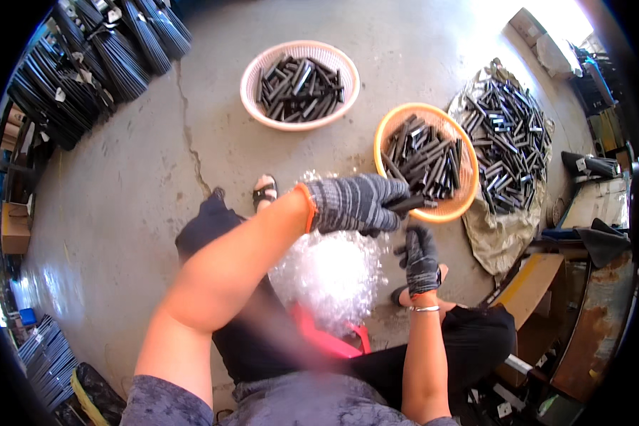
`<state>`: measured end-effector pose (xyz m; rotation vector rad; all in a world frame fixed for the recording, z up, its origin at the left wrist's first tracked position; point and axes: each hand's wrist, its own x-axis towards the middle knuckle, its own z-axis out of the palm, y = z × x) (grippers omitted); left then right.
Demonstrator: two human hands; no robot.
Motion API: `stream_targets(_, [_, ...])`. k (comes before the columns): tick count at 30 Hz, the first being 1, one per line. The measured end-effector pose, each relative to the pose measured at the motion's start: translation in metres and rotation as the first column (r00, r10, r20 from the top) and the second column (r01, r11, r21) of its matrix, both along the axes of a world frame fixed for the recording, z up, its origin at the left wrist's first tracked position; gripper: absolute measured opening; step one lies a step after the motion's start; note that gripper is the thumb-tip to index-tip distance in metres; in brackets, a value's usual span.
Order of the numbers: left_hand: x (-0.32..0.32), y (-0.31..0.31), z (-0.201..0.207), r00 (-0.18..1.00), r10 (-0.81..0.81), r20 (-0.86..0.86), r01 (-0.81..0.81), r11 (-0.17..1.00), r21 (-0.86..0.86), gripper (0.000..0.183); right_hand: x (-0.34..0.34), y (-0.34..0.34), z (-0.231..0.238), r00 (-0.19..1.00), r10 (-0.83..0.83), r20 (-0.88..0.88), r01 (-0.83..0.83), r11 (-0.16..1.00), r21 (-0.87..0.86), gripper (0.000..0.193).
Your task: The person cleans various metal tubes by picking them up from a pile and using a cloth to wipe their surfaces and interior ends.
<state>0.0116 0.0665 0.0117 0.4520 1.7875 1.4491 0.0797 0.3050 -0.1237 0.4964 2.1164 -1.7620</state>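
My left hand, in a grey and black knitted glove with an orange cuff, reaches across to the near rim of an orange basket. Its fingers are closed on a short black tube. Many similar short black tubes fill that basket. Just below the basket is my right hand, gloved alike, its fingers stretched out and apart with nothing seen in them. Under and between my hands lies a shiny heap of clear shavings, partly washed out by glare.
A pink basket of black tubes stands ahead. At right, loose tubes cover a beige sack. A red plastic object lies between my legs. Long dark rods are stacked far left; a cardboard box stands near right.
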Motion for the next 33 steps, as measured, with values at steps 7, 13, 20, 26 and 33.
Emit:
stream_targets(7, [0.001, 0.01, 0.003, 0.993, -0.115, 0.032, 0.114, 0.993, 0.038, 0.042, 0.003, -0.053, 0.094, 0.95, 0.114, -0.291, -0.221, 0.904, -0.367, 0.05])
stream_targets(13, [0.006, 0.004, 0.016, 0.997, -0.068, 0.035, 0.069, 0.997, -0.04, 0.023, 0.003, 0.02, -0.055, 0.988, 0.132, -0.084, -0.128, 0.99, 0.056, 0.026])
stream_targets(20, [0.005, -0.003, 0.008, 0.994, -0.107, -0.033, 0.104, 0.992, -0.067, 0.036, 0.004, -0.036, 0.083, 0.922, 0.094, -0.375, -0.203, 0.943, -0.263, 0.061])
stream_targets(26, [0.005, -0.001, 0.008, 0.992, -0.125, -0.01, 0.125, 0.992, -0.027, 0.034, -0.002, -0.034, 0.042, 0.97, 0.115, -0.214, -0.179, 0.934, -0.309, 0.021])
stream_targets(33, [0.002, -0.011, -0.003, 0.986, -0.092, -0.142, 0.072, 0.987, -0.143, 0.036, 0.007, 0.007, -0.013, 0.999, 0.031, -0.013, -0.031, 1.0, -0.007, 0.045])
